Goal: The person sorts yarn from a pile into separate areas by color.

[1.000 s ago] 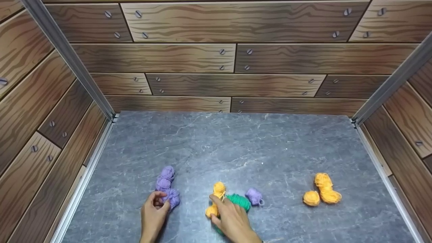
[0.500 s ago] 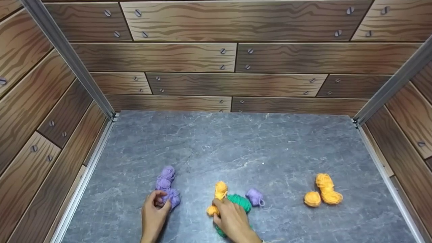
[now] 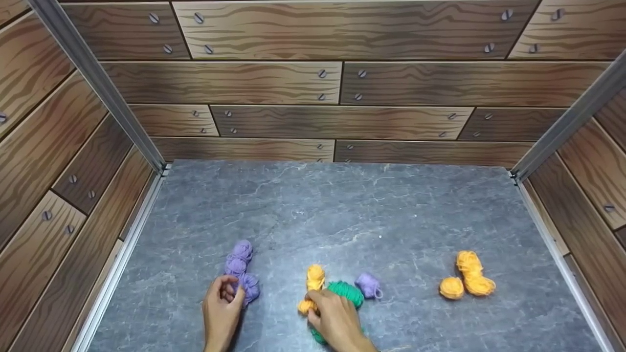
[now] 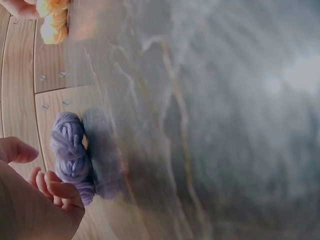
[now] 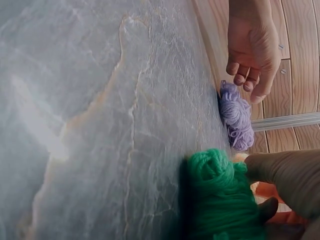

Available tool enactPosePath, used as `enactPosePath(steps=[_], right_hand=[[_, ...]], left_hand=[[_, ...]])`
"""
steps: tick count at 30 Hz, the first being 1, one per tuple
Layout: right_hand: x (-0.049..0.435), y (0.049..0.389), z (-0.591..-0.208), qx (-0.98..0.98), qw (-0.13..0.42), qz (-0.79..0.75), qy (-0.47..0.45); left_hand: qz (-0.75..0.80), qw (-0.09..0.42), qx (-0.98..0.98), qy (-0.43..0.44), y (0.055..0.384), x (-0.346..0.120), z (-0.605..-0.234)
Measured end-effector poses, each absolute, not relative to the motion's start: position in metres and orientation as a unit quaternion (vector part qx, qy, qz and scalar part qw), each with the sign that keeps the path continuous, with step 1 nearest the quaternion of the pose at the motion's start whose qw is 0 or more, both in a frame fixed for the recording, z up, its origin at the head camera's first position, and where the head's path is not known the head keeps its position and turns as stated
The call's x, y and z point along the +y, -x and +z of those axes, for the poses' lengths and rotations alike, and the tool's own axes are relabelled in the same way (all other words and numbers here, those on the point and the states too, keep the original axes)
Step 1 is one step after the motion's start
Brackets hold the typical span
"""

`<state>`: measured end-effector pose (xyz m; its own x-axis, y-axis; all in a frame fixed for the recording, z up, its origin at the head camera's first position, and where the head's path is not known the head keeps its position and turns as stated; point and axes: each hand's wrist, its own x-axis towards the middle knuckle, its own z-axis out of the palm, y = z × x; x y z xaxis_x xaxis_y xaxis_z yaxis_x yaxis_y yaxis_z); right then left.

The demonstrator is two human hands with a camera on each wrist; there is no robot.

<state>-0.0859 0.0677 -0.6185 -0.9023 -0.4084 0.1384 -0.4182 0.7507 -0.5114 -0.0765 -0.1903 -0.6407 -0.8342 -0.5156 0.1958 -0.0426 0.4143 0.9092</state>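
Observation:
My left hand (image 3: 222,310) rests beside a row of purple yarn balls (image 3: 238,265), fingers loosely bent near the closest ball. In the left wrist view a gap shows between its thumb and fingers (image 4: 62,190), with the purple yarn beyond them. Thumb and index finger of my right hand (image 3: 335,315) pinch the lower part of a row of orange yarn balls (image 3: 315,276). Green yarn (image 3: 346,295) lies right against that hand, partly hidden under it, and looms large in the right wrist view. A single purple yarn ball (image 3: 368,285) with a loose loop sits just right of the green.
Farther right on the grey marbled tabletop (image 3: 293,205) lies another orange yarn group (image 3: 472,274), with a round orange ball (image 3: 451,288) at its left. Wood-patterned panels (image 3: 274,80) and metal rails (image 3: 120,254) bound the table at the back and sides.
My right index finger has drawn back from a stretched reach over the orange yarn to a bent pinch lower on it. The left hand and other yarn stay in place.

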Motion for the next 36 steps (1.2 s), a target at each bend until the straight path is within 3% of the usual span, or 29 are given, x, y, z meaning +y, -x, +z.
enactPosePath(steps=[12, 23, 36], right_hand=[[0.067, 0.079, -0.615, -0.92, 0.064, 0.327, -0.208], [0.077, 0.081, -0.615, -0.897, 0.223, 0.329, -0.195], [0.1, 0.087, -0.607, -0.889, 0.263, 0.344, -0.15]], left_hand=[[-0.56, 0.236, -0.781, -0.147, 0.078, -0.178, -0.629], [-0.591, 0.237, -0.766, -0.085, 0.082, -0.156, -0.618], [-0.61, 0.212, -0.763, -0.039, 0.096, -0.138, -0.614]])
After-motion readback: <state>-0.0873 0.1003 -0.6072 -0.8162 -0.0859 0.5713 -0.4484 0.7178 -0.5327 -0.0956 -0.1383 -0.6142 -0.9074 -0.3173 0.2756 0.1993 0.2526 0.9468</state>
